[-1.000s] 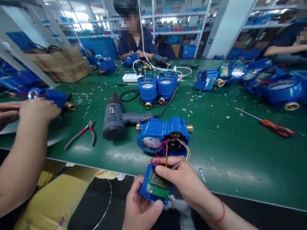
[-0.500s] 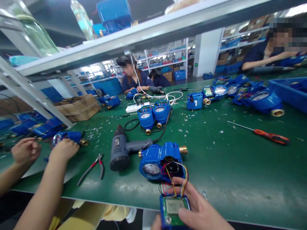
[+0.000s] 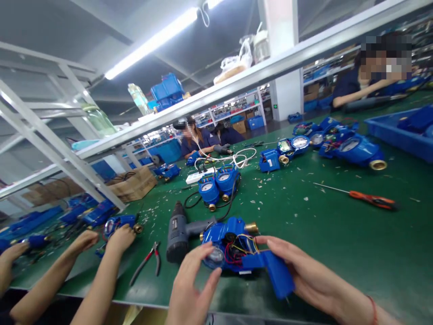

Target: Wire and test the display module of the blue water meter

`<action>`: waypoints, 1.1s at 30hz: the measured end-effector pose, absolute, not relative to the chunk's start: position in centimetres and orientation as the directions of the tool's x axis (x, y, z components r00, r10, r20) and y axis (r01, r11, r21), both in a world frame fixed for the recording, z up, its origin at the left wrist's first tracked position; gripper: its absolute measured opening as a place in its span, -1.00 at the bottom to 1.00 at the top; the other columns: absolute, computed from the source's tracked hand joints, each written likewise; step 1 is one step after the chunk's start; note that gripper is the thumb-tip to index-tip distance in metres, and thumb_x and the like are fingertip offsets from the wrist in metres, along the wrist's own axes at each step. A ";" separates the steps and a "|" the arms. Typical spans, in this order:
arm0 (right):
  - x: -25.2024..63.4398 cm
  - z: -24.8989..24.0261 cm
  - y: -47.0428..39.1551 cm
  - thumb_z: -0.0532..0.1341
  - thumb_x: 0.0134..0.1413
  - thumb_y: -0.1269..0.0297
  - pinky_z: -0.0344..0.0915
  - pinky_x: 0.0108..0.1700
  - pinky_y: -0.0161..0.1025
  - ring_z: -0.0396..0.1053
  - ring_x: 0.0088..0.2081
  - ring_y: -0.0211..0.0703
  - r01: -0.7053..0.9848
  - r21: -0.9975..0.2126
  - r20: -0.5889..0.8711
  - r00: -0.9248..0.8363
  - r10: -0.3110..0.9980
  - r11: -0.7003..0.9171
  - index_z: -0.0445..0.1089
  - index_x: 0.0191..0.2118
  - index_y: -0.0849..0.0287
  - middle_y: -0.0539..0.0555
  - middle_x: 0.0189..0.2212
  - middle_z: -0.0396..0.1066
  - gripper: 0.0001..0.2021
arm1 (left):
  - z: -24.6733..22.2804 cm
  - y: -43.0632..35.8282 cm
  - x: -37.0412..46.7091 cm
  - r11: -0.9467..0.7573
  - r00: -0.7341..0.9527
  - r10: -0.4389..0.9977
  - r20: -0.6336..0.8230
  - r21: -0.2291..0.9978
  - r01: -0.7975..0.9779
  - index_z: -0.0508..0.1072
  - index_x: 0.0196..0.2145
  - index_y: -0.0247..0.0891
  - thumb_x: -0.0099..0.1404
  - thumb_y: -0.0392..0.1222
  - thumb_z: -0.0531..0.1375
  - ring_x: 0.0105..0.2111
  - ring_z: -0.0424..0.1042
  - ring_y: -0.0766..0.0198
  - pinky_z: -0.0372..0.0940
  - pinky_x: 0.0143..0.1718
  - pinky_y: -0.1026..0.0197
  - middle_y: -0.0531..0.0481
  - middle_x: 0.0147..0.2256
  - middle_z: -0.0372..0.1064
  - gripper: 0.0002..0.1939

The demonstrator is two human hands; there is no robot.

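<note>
A blue water meter (image 3: 221,234) with brass ends lies in front of me, its side compartment open and full of red, yellow and white wires. My left hand (image 3: 192,282) is at its round dial, thumb and fingers spread apart around that end; whether the fingertips touch is unclear. My right hand (image 3: 301,271) grips a blue plastic housing (image 3: 277,273) at the meter's right side, fingers behind it. That housing is tilted, and its circuit board is out of sight. Left of the meter lies a grey heat gun (image 3: 179,234), and beyond it red-handled cutters (image 3: 147,262).
Another person's hands (image 3: 120,239) work on a meter at the left. An orange screwdriver (image 3: 372,198) lies at right, near more blue meters (image 3: 358,151) and a blue bin (image 3: 399,140). Two meters (image 3: 209,192) stand behind the heat gun, by a power strip (image 3: 199,176).
The housing has moved up from the table's front edge to the meter and been turned, so its display no longer shows. My left hand has come to the dial. The view has tilted up.
</note>
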State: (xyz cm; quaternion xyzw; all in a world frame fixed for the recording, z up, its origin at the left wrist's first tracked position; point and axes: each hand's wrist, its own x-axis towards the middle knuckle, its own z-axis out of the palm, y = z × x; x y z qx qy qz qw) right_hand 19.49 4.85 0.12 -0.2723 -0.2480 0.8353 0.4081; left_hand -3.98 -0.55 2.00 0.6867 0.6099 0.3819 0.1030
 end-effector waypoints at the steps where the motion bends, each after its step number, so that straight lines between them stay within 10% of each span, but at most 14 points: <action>1: 19.7 0.7 5.5 0.33 0.03 0.26 0.41 -0.24 -0.37 0.47 -0.33 -0.26 -0.570 -0.578 -0.283 -0.531 0.799 -0.584 0.38 -0.10 0.32 0.15 -0.24 0.51 -0.67 | 2.6 1.0 -4.5 -0.210 -0.007 0.933 0.361 0.558 0.803 0.40 0.01 -0.19 0.15 -0.14 0.23 0.13 0.27 0.02 0.11 0.18 -0.06 -0.15 0.08 0.34 -0.56; 5: 20.8 2.6 8.2 0.16 0.20 0.39 0.46 -0.29 -0.35 0.49 -0.42 -0.27 -0.583 -0.481 -0.321 -0.577 0.751 -0.655 0.40 -0.18 0.42 0.15 -0.37 0.52 -0.83 | 4.6 6.7 -5.0 -0.166 0.160 0.986 0.054 0.483 0.859 0.23 0.16 -0.27 0.07 -0.10 0.29 0.19 0.18 0.06 0.05 0.21 0.07 -0.19 0.18 0.22 -0.29; 15: 22.2 3.2 16.0 0.29 0.07 0.28 0.46 -0.47 -0.42 0.43 -0.53 -0.31 -0.585 -0.564 -0.256 -0.547 0.797 -0.582 0.34 -0.29 0.27 0.04 -0.49 0.46 -0.83 | 7.3 11.8 -0.4 -0.008 0.030 0.998 -0.052 0.387 0.922 0.49 -0.24 -0.27 0.16 0.20 0.10 -0.17 0.45 -0.06 0.24 -0.13 0.07 -0.21 -0.24 0.50 -0.53; 27: 21.7 3.3 21.7 0.10 0.16 0.00 0.30 -0.67 -0.46 0.37 -0.62 -0.27 -0.371 -0.637 -0.216 -0.756 0.618 -0.676 0.32 -0.35 0.28 0.10 -0.61 0.38 -0.63 | 6.5 11.3 1.9 0.421 -0.165 0.893 -0.419 0.647 0.636 0.45 -0.18 -0.34 0.02 0.37 0.14 -0.21 0.45 0.00 0.33 -0.36 0.12 -0.21 -0.22 0.49 -0.30; 33: 22.8 3.3 22.4 0.42 -0.18 0.25 0.39 -0.32 -0.37 0.45 -0.41 -0.29 -0.477 -0.717 0.098 -0.791 0.604 -0.509 0.30 -0.10 0.23 0.01 -0.39 0.47 -0.52 | 4.2 9.0 3.0 0.430 -0.133 0.903 -0.409 0.840 0.332 0.49 -0.21 -0.31 -0.04 0.32 0.22 -0.13 0.45 -0.08 0.30 -0.09 -0.03 -0.22 -0.25 0.51 -0.35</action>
